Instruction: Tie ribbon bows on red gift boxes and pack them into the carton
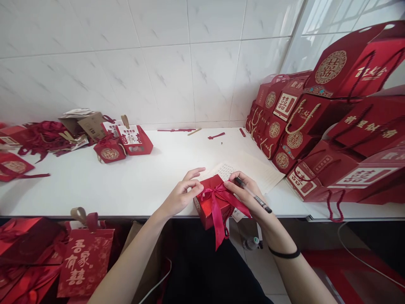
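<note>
A small red gift box (207, 213) sits at the table's front edge, partly over it, with a pink-red ribbon (217, 213) tied in a bow on top. Thumb and index finger of my left hand (185, 192) pinch the bow's left loop. On the other side, my right hand (246, 192) grips the ribbon near the knot, while a black pen (257, 198) rests across that hand. Behind the box lie sheets of printed paper (265, 173), partly hidden by my right hand.
Red gift boxes (294, 139) are stacked high at the right. Two small boxes (137, 141) stand at the back left, beside a heap of ribbons (47, 137). Ribbon scraps (217, 135) lie near the wall. More red boxes (85, 261) are below the table's left edge.
</note>
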Available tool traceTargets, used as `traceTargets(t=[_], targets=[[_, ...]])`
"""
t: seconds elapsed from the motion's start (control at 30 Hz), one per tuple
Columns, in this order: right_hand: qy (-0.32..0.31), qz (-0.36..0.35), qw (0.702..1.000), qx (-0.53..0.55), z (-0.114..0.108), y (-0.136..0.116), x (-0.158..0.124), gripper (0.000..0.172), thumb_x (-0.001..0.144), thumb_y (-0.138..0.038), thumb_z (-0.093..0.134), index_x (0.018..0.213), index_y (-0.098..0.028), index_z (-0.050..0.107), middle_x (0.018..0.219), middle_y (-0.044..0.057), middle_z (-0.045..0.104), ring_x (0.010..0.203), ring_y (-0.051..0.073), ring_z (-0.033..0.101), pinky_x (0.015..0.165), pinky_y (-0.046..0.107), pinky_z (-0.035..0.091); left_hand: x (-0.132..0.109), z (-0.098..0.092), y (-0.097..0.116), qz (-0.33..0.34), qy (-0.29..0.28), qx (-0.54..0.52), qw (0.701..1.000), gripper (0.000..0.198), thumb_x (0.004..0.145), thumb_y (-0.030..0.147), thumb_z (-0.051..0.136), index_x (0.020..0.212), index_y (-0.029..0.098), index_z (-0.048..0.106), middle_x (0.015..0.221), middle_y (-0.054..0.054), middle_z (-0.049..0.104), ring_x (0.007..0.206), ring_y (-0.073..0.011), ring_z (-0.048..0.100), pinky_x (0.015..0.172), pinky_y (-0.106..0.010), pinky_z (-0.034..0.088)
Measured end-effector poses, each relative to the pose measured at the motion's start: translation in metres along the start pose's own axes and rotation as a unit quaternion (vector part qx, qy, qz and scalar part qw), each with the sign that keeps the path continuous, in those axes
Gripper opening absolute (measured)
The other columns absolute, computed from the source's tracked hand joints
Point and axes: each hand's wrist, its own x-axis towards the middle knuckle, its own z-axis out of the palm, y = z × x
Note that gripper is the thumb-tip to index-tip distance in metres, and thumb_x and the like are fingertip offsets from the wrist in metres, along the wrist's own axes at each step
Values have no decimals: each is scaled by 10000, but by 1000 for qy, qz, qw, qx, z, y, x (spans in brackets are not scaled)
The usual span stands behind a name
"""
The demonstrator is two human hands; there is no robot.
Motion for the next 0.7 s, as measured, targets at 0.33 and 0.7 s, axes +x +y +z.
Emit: traceTargets(t=[0.33,0.7], targets=[[-5,-11,1000,-8,-2,5,1,323,730,-434,700,749,-191,487,652,-27,459,561,114,385,523,252,294,0,-1,9,17,-47,41,998,333,874,372,484,623,205,625,1383,-18,426,1329,-269,345,1067,-435,361],[12,-43,999,-18,-2,8,1,334,746,-482,669,749,-191,507,633,-23,469,550,122,400,525,254,311,2,0,6,-24,-22,35,999,374,877,419,460,603,179,540,1415,-30,377,1335,-269,308,1064,-418,327]])
